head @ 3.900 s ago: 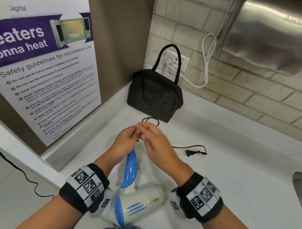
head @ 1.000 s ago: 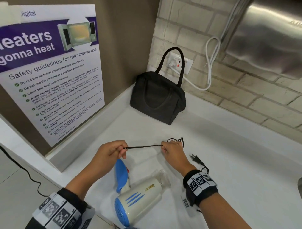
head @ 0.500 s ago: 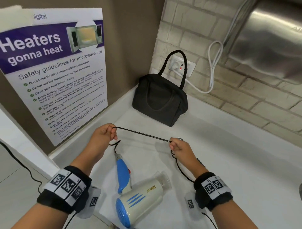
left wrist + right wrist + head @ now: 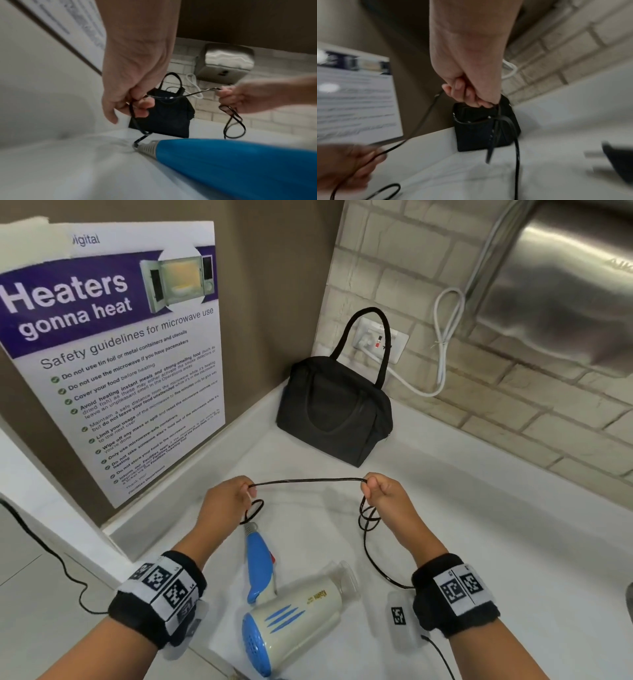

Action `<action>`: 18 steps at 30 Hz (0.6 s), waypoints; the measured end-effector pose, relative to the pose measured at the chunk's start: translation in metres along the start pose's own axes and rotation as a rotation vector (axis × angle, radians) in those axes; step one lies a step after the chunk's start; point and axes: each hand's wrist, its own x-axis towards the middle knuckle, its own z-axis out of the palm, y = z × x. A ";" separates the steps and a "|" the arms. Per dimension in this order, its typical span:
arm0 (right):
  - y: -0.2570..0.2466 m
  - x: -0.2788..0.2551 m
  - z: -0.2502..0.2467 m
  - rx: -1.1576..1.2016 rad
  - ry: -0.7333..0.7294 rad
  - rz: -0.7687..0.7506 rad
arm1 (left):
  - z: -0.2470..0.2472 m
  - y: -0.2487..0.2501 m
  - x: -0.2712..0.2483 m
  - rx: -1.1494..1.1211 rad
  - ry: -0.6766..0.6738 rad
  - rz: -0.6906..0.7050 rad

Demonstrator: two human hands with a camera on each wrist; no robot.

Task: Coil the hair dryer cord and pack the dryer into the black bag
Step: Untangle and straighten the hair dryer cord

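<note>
Bare countertop [image 4: 479, 525] lies open right of the hair dryer [image 4: 291, 611]; the taut cord [image 4: 308, 481] seemingly bars the way to the black bag [image 4: 335, 412].

A cream plastic hair dryer with a blue rear grille and a folding blue handle [image 4: 291, 616] lay on its side on the white counter, nozzle pointing right and away, handle angled toward the back wall. Its thin black cord [image 4: 308, 481] left the handle's end, made a small loop, ran in a nearly straight span above the counter, then hung in a few loose coils on the right and trailed toward the near edge. A soft black fabric bag with two looped carry handles [image 4: 334, 409] stood upright in the back corner, well apart from the dryer; one handle stood up, the other lay flat against its front.
</note>
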 end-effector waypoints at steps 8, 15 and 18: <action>-0.025 -0.020 0.019 -0.346 -0.056 -0.079 | 0.033 0.065 -0.027 0.850 -0.085 0.444; -0.033 -0.029 0.020 -0.399 -0.069 -0.213 | 0.048 0.084 -0.040 0.241 -0.259 0.523; -0.026 -0.027 0.019 -0.339 -0.099 -0.233 | 0.046 0.078 -0.045 0.125 -0.290 0.523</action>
